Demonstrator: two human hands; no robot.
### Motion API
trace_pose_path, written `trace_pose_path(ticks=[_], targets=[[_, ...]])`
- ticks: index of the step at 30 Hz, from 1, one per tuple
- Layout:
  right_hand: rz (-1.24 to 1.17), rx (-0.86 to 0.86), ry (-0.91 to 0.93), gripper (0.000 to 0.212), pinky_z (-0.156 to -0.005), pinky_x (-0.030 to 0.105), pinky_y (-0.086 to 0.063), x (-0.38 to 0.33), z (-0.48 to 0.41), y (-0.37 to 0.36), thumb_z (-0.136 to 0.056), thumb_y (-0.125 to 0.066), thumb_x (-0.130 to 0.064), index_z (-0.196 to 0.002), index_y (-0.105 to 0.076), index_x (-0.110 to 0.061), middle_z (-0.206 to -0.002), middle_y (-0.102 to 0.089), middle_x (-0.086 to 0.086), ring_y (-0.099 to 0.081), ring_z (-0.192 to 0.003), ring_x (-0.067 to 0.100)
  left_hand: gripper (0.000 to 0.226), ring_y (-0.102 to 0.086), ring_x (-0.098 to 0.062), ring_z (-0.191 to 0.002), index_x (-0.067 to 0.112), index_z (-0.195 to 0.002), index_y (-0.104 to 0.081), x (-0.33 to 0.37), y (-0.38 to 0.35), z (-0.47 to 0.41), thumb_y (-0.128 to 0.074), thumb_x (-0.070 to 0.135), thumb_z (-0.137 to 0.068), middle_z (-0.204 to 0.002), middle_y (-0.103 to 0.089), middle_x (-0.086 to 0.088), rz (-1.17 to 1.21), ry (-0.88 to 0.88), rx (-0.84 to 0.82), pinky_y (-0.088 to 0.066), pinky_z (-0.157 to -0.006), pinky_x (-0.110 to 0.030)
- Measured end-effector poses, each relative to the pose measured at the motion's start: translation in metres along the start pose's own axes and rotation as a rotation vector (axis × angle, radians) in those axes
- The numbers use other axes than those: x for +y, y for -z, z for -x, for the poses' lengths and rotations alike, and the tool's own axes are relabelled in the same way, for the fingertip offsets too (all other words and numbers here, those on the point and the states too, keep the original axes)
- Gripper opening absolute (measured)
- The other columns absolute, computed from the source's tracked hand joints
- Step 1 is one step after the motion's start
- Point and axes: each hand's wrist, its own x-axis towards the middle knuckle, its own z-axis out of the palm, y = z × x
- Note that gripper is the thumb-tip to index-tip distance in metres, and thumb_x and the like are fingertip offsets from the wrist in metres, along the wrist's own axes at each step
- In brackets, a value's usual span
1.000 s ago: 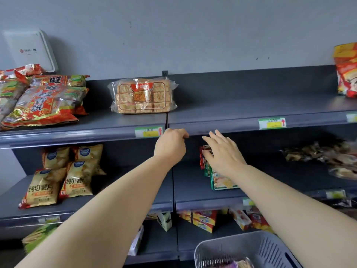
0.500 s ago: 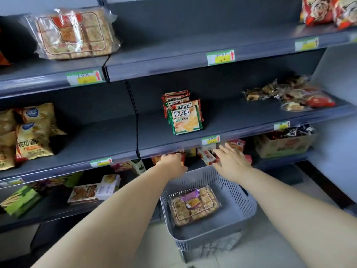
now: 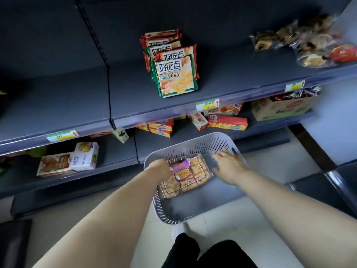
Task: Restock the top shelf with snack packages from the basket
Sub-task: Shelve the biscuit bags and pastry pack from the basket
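A clear snack package (image 3: 185,176) of golden biscuits with a purple label lies in the grey slotted basket (image 3: 195,213) on the floor. My left hand (image 3: 161,168) is down at the package's left edge. Its fingers are hidden behind the back of the hand, so a grip cannot be made out. My right hand (image 3: 229,165) is inside the basket at the package's right edge, with its fingers spread and fairly straight. The top shelf is out of view.
The middle shelf (image 3: 135,105) holds a stack of green and red cracker packs (image 3: 173,74) and loose wrapped pastries (image 3: 313,43). Boxed snacks (image 3: 226,120) and a cardboard carton (image 3: 280,109) sit on the lower shelf. My dark trouser legs (image 3: 208,254) stand behind the basket.
My view dropped from the top shelf to the basket. Both hands came down from the shelf edge into the basket and reached the biscuit package.
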Motion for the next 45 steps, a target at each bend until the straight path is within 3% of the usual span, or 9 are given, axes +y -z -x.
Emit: trace_pose_path(ticks=[5, 10, 15, 22, 25, 28, 33, 38, 45], targets=[[0.0, -0.079, 0.03, 0.047, -0.107, 0.04, -0.036, 0.003, -0.029, -0.03, -0.098, -0.044, -0.031, -0.142, -0.039, -0.015, -0.146, -0.041, 0.008, -0.03, -0.14, 0.025, 0.042, -0.054, -0.03, -0.123, 0.006, -0.136, -0.049, -0.001, -0.024, -0.026, -0.053, 0.023, -0.098, -0.136, -0.055, -0.015, 0.088, 0.056, -0.075, -0.045, -0.102, -0.036], [0.022, -0.139, 0.099, 0.054, -0.109, 0.042, -0.034, 0.014, -0.058, -0.049, -0.098, -0.043, -0.029, -0.148, -0.028, -0.015, -0.15, -0.037, 0.011, -0.024, -0.145, 0.027, 0.053, -0.061, -0.028, -0.104, 0.014, -0.146, -0.039, 0.003, -0.047, -0.06, -0.046, 0.007, -0.094, -0.129, -0.056, -0.013, 0.168, 0.135, -0.09, -0.055, -0.083, -0.035], [0.016, -0.172, 0.161, 0.062, -0.116, 0.042, -0.025, 0.031, -0.084, -0.067, -0.099, -0.044, -0.03, -0.154, -0.017, -0.017, -0.156, -0.028, 0.011, -0.017, -0.148, 0.027, 0.07, -0.049, -0.032, -0.128, 0.014, -0.151, -0.031, 0.012, -0.062, -0.097, -0.044, -0.009, -0.086, -0.147, -0.041, -0.012, 0.159, 0.151, -0.069, -0.045, -0.105, -0.04], [0.016, -0.266, 0.228, 0.063, -0.117, 0.044, -0.022, 0.053, -0.101, -0.095, -0.1, -0.043, -0.03, -0.155, -0.013, -0.016, -0.155, -0.029, 0.011, -0.016, -0.148, 0.027, 0.058, -0.051, -0.03, -0.126, 0.012, -0.143, -0.039, 0.025, -0.106, -0.113, -0.057, 0.016, -0.088, -0.141, -0.048, -0.01, 0.042, 0.213, -0.124, -0.044, -0.103, -0.041], [0.026, -0.276, 0.246, 0.064, -0.117, 0.042, -0.023, 0.056, -0.103, -0.097, -0.101, -0.042, -0.031, -0.155, -0.012, -0.017, -0.156, -0.028, 0.009, -0.016, -0.148, 0.026, 0.052, -0.052, -0.028, -0.122, 0.014, -0.137, -0.045, 0.028, -0.123, -0.112, -0.062, 0.019, -0.088, -0.136, -0.049, -0.007, 0.099, 0.208, -0.002, -0.044, -0.099, -0.04], [0.021, -0.273, 0.276, 0.061, -0.117, 0.042, -0.024, 0.056, -0.106, -0.095, -0.101, -0.04, -0.031, -0.154, -0.014, -0.015, -0.157, -0.027, 0.009, -0.015, -0.148, 0.026, 0.07, -0.038, -0.028, -0.134, 0.018, -0.144, -0.037, 0.019, -0.126, -0.119, -0.069, 0.016, -0.081, -0.144, -0.042, -0.005, 0.118, 0.229, 0.158, -0.028, -0.116, -0.043], [0.0, -0.289, 0.282, 0.051, -0.117, 0.042, -0.025, 0.057, -0.108, -0.102, -0.101, -0.041, -0.029, -0.149, -0.029, -0.014, -0.156, -0.029, 0.008, -0.017, -0.148, 0.027, 0.106, -0.029, -0.027, -0.139, 0.018, -0.15, -0.025, 0.006, -0.124, -0.127, -0.083, 0.052, -0.068, -0.149, -0.034, -0.006, -0.012, 0.263, 0.04, -0.028, -0.114, -0.043], [-0.007, -0.322, 0.275, 0.048, -0.111, 0.04, -0.031, 0.06, -0.102, -0.111, -0.098, -0.048, -0.029, -0.143, -0.037, -0.016, -0.153, -0.033, 0.004, -0.028, -0.142, 0.024, 0.104, -0.034, -0.03, -0.13, 0.014, -0.145, -0.037, 0.008, -0.136, -0.117, -0.077, 0.067, -0.065, -0.139, -0.039, -0.013, -0.067, 0.25, -0.196, -0.041, -0.104, -0.042], [-0.022, -0.343, 0.202, 0.054, -0.103, 0.039, -0.041, 0.063, -0.103, -0.117, -0.096, -0.05, -0.033, -0.146, -0.033, -0.019, -0.158, -0.025, 0.005, -0.039, -0.137, 0.024, 0.086, -0.056, -0.02, -0.107, 0.024, -0.126, -0.045, -0.005, -0.17, -0.11, -0.094, 0.037, -0.056, -0.117, -0.057, 0.001, 0.549, 0.415, -0.259, -0.045, -0.097, -0.027]])
